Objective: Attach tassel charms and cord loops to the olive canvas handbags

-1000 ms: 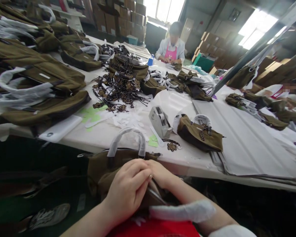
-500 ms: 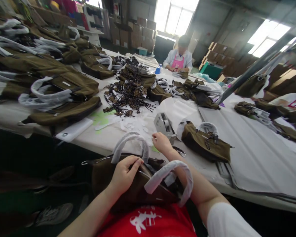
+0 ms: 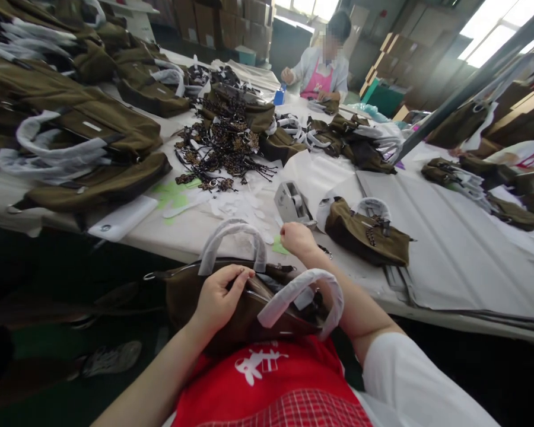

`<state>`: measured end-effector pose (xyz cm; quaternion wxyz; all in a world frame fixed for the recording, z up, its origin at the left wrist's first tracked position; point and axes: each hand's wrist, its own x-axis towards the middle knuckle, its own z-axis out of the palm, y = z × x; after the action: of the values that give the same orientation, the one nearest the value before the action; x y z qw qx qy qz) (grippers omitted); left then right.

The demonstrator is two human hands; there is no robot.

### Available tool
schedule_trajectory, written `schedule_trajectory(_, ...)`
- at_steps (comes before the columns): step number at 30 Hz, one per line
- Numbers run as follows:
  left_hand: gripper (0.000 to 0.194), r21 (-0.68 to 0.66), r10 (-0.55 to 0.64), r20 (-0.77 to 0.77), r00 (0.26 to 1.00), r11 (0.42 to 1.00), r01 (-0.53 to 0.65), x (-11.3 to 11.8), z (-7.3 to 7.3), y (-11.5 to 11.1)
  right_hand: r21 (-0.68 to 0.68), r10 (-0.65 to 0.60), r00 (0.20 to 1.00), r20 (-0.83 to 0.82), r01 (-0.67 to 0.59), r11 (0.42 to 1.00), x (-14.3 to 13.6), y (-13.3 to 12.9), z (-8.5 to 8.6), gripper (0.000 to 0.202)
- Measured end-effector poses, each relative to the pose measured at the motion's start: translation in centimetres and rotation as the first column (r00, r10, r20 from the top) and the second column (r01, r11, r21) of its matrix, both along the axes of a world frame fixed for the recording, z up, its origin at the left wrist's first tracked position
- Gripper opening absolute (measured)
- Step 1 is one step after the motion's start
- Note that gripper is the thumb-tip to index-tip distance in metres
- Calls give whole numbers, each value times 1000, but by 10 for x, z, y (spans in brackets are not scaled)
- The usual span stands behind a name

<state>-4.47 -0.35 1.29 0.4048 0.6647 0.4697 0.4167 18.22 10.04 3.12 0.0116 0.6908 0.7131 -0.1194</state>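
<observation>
An olive-brown handbag [image 3: 182,296] with dark trim rests against my front at the table edge. Its top zip is open, and two arched handles [image 3: 234,228] are wrapped in white film. My left hand [image 3: 220,296] is closed on the bag's zipped opening edge, thumb and fingers pinched together. Beyond the bag, my right hand [image 3: 298,239] is closed just in front of a grey tape dispenser [image 3: 289,203]. Whatever its fingers hold, if anything, is too small to make out. A bit of green paper [image 3: 279,245] lies beside it.
Another olive handbag [image 3: 369,231] stands right of the dispenser. Black and leopard-patterned straps [image 3: 226,142] lie heaped mid-table, with white paper pieces [image 3: 235,207] before them. Several wrapped-handle bags [image 3: 115,130] pile up at left. A co-worker [image 3: 323,71] sits across; a slanted metal pole [image 3: 449,89] rises at right.
My view has tilted downward, so more of the red apron shows. My right hand remains by the dispenser with its fingers curled in more. The co-worker across has raised one hand.
</observation>
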Motion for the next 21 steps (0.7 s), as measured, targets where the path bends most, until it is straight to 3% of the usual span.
schedule_trajectory(4,22,131,-59,-74,996,989,68,0,7,2,25,-27,996,-84,29,999,31,-36,26,17)
schedule_trajectory(8,22,323,-66,-239,969,935,144,1,15,5,123,-83,945,-315,127,984,52,-68,36,11)
schedule_trajectory(11,20,476,31,-398,917,862,177,5,21,6,214,-14,899,-437,119,970,50,-85,40,10)
schedule_trajectory(14,17,600,176,-502,847,776,195,9,27,4,245,117,848,-516,16,969,38,-98,49,9)
schedule_trajectory(16,19,613,173,-551,816,748,255,10,31,4,242,219,796,-565,-94,966,31,-105,55,10)
schedule_trajectory(18,21,572,101,-586,804,755,321,10,34,4,257,304,746,-592,-183,949,29,-108,60,11)
schedule_trajectory(21,22,516,28,-576,817,788,337,7,37,5,329,349,741,-574,-182,927,35,-110,62,12)
